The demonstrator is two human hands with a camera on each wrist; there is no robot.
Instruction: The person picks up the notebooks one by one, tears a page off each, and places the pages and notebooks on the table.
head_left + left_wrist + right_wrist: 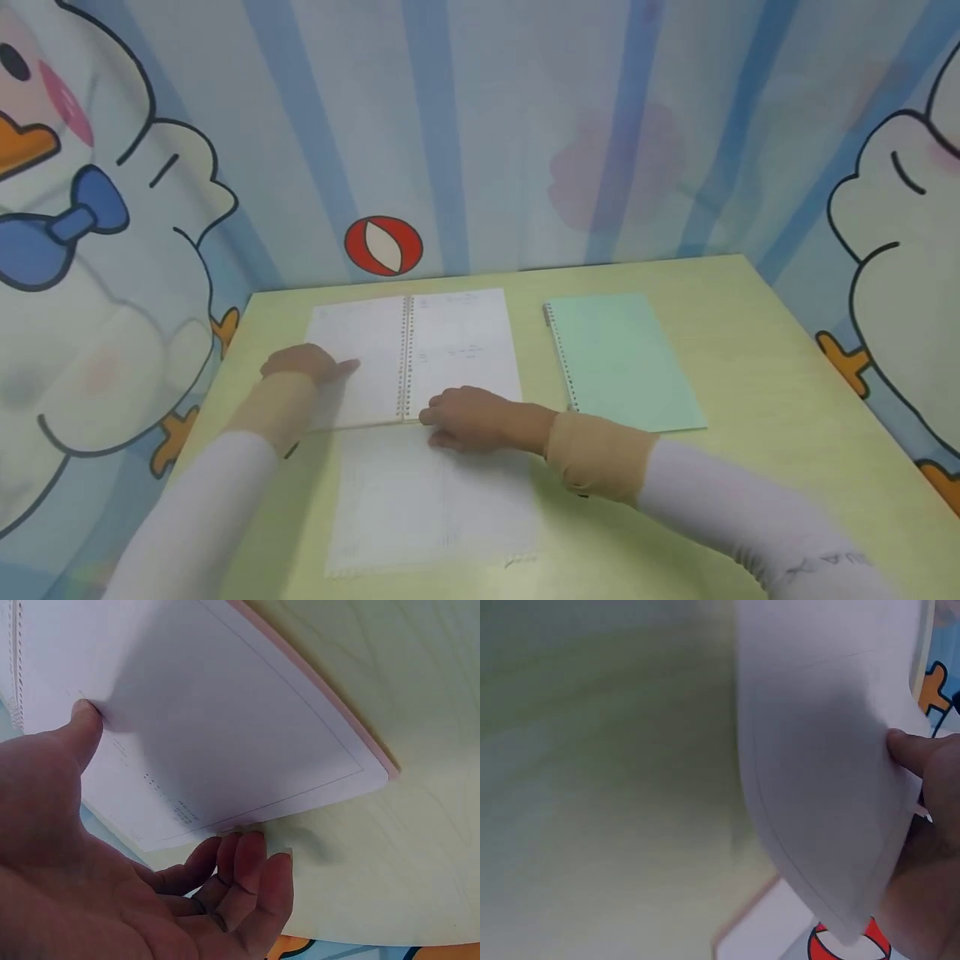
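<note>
An open spiral notebook (461, 329) with white pages lies on the table, faint writing on its right page. My left hand (300, 362) is at its left page; in the left wrist view the thumb (86, 720) rests on the paper while the loosely bent fingers lie by the page's outer edge. A loose white sheet (435, 508), its near edge ragged with torn holes, is just below the notebook. My right hand (472, 419) pinches this sheet at its far edge. The right wrist view shows the sheet (817, 772) bowed, with the thumb on its face and the other fingers mostly hidden behind.
A closed green spiral notebook (622, 358) lies to the right of the open one. The pale yellow table (765, 375) meets cartoon-printed walls (495, 150) at the back and sides.
</note>
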